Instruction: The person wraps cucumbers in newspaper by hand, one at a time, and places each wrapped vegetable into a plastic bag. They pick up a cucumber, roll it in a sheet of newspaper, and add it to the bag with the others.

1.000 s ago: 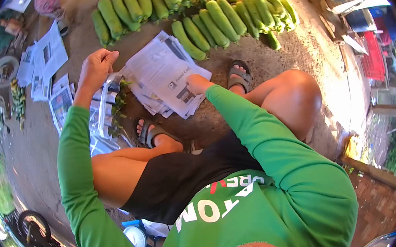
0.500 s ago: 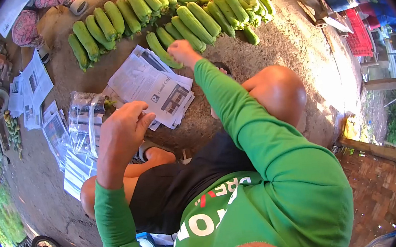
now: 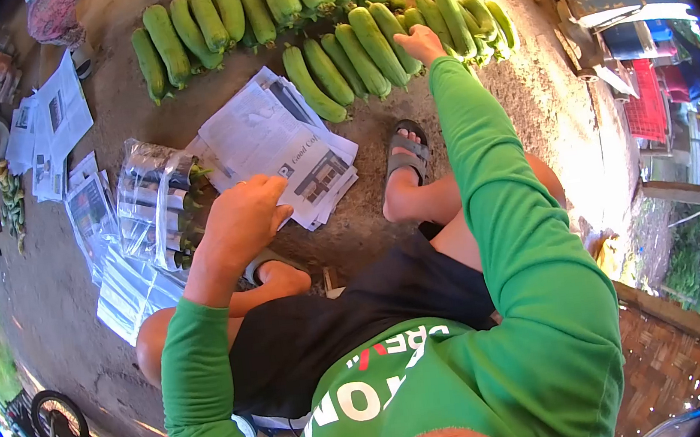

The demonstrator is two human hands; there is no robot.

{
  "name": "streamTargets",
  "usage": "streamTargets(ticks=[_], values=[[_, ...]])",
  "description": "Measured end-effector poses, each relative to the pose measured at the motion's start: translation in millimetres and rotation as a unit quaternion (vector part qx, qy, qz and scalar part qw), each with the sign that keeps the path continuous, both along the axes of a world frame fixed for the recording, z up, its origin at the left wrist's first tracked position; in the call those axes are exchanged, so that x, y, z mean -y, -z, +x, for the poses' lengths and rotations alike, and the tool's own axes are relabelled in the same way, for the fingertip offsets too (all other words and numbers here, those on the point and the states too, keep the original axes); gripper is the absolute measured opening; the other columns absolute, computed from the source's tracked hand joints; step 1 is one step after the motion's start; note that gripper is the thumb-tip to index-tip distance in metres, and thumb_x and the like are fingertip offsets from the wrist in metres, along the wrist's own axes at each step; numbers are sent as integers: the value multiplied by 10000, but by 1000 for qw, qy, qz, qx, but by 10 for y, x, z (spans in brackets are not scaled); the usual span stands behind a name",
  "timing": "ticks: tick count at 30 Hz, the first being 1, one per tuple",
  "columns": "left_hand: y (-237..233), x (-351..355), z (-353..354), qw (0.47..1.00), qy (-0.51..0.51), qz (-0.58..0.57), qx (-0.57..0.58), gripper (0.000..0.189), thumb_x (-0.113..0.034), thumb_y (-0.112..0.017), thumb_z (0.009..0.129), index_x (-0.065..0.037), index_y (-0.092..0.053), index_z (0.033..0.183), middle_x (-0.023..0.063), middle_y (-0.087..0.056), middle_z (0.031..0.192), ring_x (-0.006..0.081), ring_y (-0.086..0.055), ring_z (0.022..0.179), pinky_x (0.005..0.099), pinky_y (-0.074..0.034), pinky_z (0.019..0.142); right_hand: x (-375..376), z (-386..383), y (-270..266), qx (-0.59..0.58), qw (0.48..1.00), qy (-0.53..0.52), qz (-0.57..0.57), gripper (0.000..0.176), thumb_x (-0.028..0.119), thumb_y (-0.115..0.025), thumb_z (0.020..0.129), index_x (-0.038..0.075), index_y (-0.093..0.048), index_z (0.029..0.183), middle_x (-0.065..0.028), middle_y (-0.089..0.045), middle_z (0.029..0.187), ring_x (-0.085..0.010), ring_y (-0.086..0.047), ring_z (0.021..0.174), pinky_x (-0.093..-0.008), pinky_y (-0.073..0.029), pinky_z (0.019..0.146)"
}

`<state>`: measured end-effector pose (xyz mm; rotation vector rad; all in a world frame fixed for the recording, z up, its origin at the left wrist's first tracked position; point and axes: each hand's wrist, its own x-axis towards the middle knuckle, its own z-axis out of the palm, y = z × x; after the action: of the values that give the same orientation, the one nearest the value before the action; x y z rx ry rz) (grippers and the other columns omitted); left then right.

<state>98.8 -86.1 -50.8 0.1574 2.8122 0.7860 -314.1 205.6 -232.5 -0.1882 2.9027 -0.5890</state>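
Green elongated vegetables [image 3: 367, 61] lie on the ground in two rows at the top. My right hand [image 3: 420, 43] reaches to the lower row, at its right part, its fingers together over the vegetables; what they grip is too small to tell. My left hand [image 3: 245, 217] hovers near the lower left edge of a stack of newspaper sheets [image 3: 258, 134], fingers loosely bent and nothing visible in them. Left of that hand sits a clear plastic-wrapped bundle [image 3: 150, 202] with newspaper around green-ended items.
More newspaper sheets [image 3: 58, 122] lie at the left, with plastic sheets [image 3: 138, 294] below the bundle. A red crate [image 3: 644, 103] stands at the right. A bicycle wheel [image 3: 59, 417] shows at the lower left. Patterned cloth [image 3: 55, 19] is at the top left.
My right hand has moved right along the lower row of vegetables. My left hand stays near the newspapers. The view has shifted, and my sandalled foot now shows.
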Motion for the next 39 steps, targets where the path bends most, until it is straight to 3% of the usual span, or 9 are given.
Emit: streamTargets(ticks=[7,13,17,23,26,28,31,35,39], values=[[-16,48,-57,998,-1,-19,63,319,-221,-725,880,-61,-662,1148,152,-680,1047,374,-662,979,453,-533,822,1,-9,134,47,998,-22,-21,685,510,-737,767,-44,-675,1165,-272,-664,1238,-378,-641,1165,-434,-491,993],[39,94,-4,995,-12,-33,90,332,-268,-710,902,-78,-648,1167,148,-682,1057,372,-660,988,456,-534,833,10,-48,224,27,999,-32,26,769,519,-730,842,-27,-577,1363,-247,-578,1400,-353,-550,1315,-420,-432,1097],[87,96,23,995,-7,-39,96,340,-273,-700,911,-85,-638,1187,142,-683,1074,364,-657,1014,452,-536,846,48,7,121,25,999,-33,12,621,467,-711,878,-53,-633,1208,-289,-629,1281,-407,-594,1223,-466,-467,1020],[187,84,84,998,3,-19,61,283,-253,-698,909,-78,-621,1118,135,-677,1055,360,-658,1020,473,-540,840,20,-1,13,-6,999,0,-47,576,454,-699,888,-33,-654,1191,-267,-665,1218,-387,-620,1187,-451,-466,996],[201,85,47,996,-6,-44,83,362,-280,-702,905,-89,-644,1207,137,-686,1111,357,-648,1057,451,-530,878,143,-14,133,-17,988,-4,-156,457,383,-678,949,-23,-678,1159,-166,-715,1132,-288,-687,1024,-402,-517,887],[198,76,7,996,-26,-39,75,382,-288,-699,904,-82,-646,1221,144,-687,1136,355,-643,1080,455,-521,905,330,189,-17,33,966,-14,-258,388,363,-672,979,15,-677,1152,-64,-717,1049,-186,-674,890,-372,-537,787],[218,89,-59,995,-71,-16,63,413,-296,-694,903,-69,-644,1245,160,-684,1178,358,-631,1120,455,-506,948,704,720,-190,248,869,57,-425,380,397,-682,974,67,-659,1160,-38,-706,1017,-170,-658,854,-389,-539,762],[524,202,-80,987,-159,34,-9,528,-366,-684,900,-59,-599,1321,190,-656,1259,375,-591,1211,469,-479,1005,1227,1667,-471,381,791,16,-478,378,432,-678,976,125,-637,1193,4,-680,1026,-177,-663,884,-394,-548,773],[894,221,-120,950,-286,75,-102,711,-346,-768,835,29,-509,1382,259,-622,1313,365,-601,1238,428,-459,1054,1599,2396,-480,480,716,-47,-504,386,404,-644,1003,86,-608,1219,-24,-679,1078,-194,-671,952,-390,-558,836]])
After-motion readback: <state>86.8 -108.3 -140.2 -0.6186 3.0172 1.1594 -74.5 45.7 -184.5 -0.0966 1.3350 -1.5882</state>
